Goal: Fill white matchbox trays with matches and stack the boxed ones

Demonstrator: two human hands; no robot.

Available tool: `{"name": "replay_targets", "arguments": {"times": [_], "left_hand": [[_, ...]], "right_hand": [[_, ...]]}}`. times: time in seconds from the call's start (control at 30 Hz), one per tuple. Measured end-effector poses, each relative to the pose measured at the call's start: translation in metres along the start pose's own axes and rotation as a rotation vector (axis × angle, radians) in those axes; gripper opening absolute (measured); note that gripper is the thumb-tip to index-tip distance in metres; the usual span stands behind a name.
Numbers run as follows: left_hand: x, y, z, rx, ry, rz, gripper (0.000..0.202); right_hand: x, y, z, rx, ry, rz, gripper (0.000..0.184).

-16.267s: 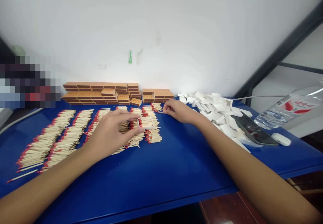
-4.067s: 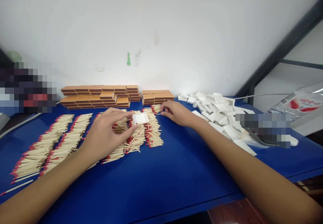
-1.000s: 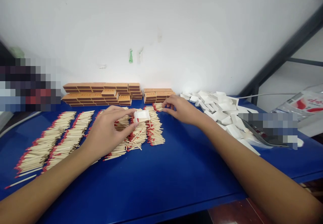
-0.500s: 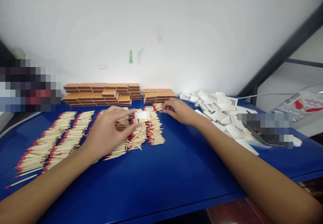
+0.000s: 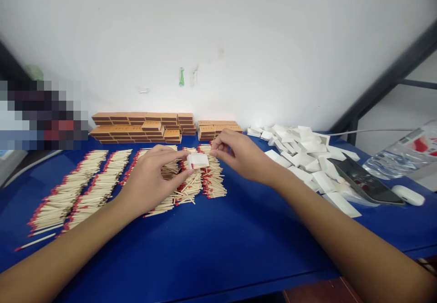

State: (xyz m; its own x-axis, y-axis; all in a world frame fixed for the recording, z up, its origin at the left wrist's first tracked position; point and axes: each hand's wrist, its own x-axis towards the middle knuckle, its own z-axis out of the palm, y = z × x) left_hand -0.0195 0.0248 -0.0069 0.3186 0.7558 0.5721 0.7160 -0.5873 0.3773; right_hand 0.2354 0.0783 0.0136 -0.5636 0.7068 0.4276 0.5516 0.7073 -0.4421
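Note:
My left hand grips a small white matchbox tray between thumb and fingers, above the rows of matches. A few red match heads show at the tray's near edge. Just right of the tray, my right hand is closed in a pinch. Its fingertips seem to hold a match, mostly hidden by the fingers. Under and beside both hands lie red-tipped matches in rows on the blue table. More match rows spread to the left, partly covered by my left arm.
Stacked orange-brown matchboxes line the wall, with a smaller stack beside them. A heap of white trays lies at right. Near it are a phone, a white rounded object and a clear plastic bottle.
My right hand has drawn back from the rear of the right-hand match row, closer to the tray. My left hand keeps hold of the tray. The view has shifted slightly.

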Motion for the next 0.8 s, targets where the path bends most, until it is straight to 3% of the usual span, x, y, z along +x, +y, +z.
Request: {"name": "replay_targets", "arguments": {"times": [0.17,0.43,0.63,0.8], "left_hand": [[-0.001,0.002,0.003,-0.002,0.001,0.011,0.036],[0.0,0.005,0.003,0.006,-0.008,0.007,0.035],[0.0,0.003,0.0,-0.009,0.011,-0.003,0.038],[0.001,0.003,0.0,0.006,0.021,0.006,0.036]], "right_hand": [[-0.006,-0.026,0.016,-0.102,-0.043,-0.099,0.008],[-0.006,-0.019,0.014,-0.205,-0.062,-0.096,0.009],[0.001,0.019,-0.006,-0.199,0.093,0.023,0.008],[0.002,0.064,-0.003,-0.212,-0.075,0.051,0.01]]}}
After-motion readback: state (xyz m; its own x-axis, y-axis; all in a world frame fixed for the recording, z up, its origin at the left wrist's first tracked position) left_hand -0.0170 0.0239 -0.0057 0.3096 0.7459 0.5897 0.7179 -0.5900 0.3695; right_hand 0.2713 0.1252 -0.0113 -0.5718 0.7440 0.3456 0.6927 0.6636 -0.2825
